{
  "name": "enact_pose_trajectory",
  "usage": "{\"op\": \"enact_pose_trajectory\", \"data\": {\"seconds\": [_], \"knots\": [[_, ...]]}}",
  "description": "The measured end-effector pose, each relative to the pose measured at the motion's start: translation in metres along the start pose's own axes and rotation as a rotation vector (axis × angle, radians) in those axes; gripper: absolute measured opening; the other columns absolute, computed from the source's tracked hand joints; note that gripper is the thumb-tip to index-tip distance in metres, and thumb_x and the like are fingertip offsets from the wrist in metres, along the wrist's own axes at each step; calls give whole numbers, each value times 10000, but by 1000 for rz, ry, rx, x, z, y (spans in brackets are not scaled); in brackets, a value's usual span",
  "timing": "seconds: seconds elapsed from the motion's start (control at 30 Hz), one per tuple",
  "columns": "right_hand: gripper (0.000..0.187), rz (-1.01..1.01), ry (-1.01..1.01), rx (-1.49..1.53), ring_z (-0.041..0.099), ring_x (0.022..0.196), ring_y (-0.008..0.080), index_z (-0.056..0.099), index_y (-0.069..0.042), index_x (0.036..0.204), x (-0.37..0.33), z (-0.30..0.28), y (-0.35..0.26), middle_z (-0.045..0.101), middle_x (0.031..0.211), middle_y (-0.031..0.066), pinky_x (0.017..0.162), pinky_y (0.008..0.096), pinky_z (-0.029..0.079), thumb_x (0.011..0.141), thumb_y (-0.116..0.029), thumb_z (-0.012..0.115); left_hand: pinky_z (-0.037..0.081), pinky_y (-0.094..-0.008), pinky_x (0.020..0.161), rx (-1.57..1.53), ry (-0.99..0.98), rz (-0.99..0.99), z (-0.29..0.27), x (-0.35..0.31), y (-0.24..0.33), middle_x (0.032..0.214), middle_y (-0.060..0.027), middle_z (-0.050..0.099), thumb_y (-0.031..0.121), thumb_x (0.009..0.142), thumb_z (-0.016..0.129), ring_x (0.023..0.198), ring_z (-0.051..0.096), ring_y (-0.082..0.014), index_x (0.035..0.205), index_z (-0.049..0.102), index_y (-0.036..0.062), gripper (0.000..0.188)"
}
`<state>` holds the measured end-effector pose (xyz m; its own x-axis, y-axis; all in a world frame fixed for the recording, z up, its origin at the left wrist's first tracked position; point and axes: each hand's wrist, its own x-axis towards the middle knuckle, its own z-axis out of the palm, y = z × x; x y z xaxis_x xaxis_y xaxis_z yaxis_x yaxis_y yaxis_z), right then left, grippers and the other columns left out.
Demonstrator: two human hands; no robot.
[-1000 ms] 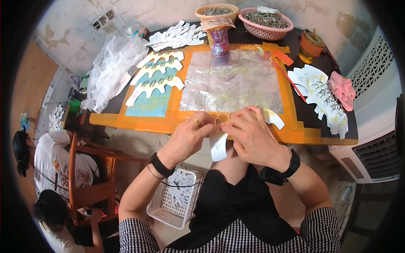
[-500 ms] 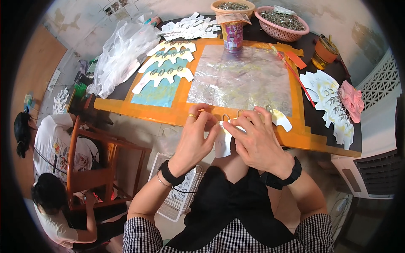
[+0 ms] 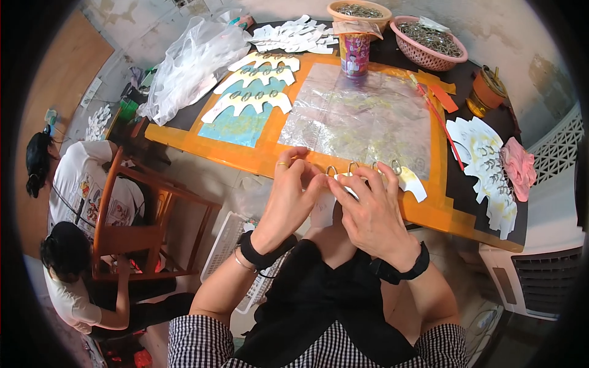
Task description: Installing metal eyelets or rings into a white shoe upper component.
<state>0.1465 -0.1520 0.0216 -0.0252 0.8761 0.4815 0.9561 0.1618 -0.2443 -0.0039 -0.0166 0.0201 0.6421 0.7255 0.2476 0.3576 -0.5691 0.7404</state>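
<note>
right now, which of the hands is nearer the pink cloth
Right. The right hand is to the left of the pink cloth, with a gap between; the left hand is farther left.

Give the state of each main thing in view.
White card: held, partly covered
Left hand: fingers pinching the card
Right hand: fingers bent over the card
Pink basket: heaped with metal pieces
Peach basket: filled likewise
Plastic bag: crumpled
Pink cloth: bunched up
Purple cup: upright, covered on top
Blue sheet: flat
</note>
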Motion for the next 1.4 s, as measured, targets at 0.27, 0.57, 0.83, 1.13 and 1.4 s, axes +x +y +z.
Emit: {"op": "enact_pose_trajectory", "data": {"seconds": [0.27, 0.57, 0.83, 1.13, 1.4], "knots": [[536, 21, -16, 12, 504, 1275, 295, 646, -45, 1348, -1, 1, 2, 603, 1277, 66, 1180, 578, 250, 814, -85, 659, 553, -311, 865, -99, 9, -40, 0, -2, 3, 1346, -165, 479, 35, 928, 679, 975, 643, -180, 969, 614, -31, 102], [538, 22, -27, 15, 503, 1275, 294, 641, -39, 1347, 0, 2, 2, 599, 1283, 61, 1180, 578, 257, 812, -92, 664, 554, -330, 858, -17, -6, -66, -4, 0, 9, 1379, -189, 477, 90, 956, 682, 975, 662, -219, 974, 655, -46, 140], [564, 21, -29, 7, 507, 1270, 297, 629, -30, 1365, -1, 2, 3, 601, 1284, 67, 1180, 578, 256, 805, -88, 662, 504, -379, 956, 40, -5, -16, 2, -1, 9, 1359, -203, 498, 86, 958, 697, 1137, 592, -296, 948, 633, -36, 137], [580, 36, -44, 14, 512, 1262, 292, 621, -25, 1367, -1, 0, 3, 605, 1284, 65, 1179, 571, 247, 788, -68, 646, 440, -450, 1024, 209, 110, 137, 12, -3, 12, 1266, -225, 516, 26, 894, 709, 1193, 501, -387, 920, 565, -12, 151], [583, 48, -52, 12, 510, 1268, 286, 623, -28, 1366, 0, 0, 2, 603, 1299, 58, 1183, 562, 239, 784, -58, 637, 450, -428, 1000, 273, 109, 110, 11, -2, 11, 1258, -211, 508, 17, 855, 737, 1186, 481, -375, 890, 568, -2, 174]]}}
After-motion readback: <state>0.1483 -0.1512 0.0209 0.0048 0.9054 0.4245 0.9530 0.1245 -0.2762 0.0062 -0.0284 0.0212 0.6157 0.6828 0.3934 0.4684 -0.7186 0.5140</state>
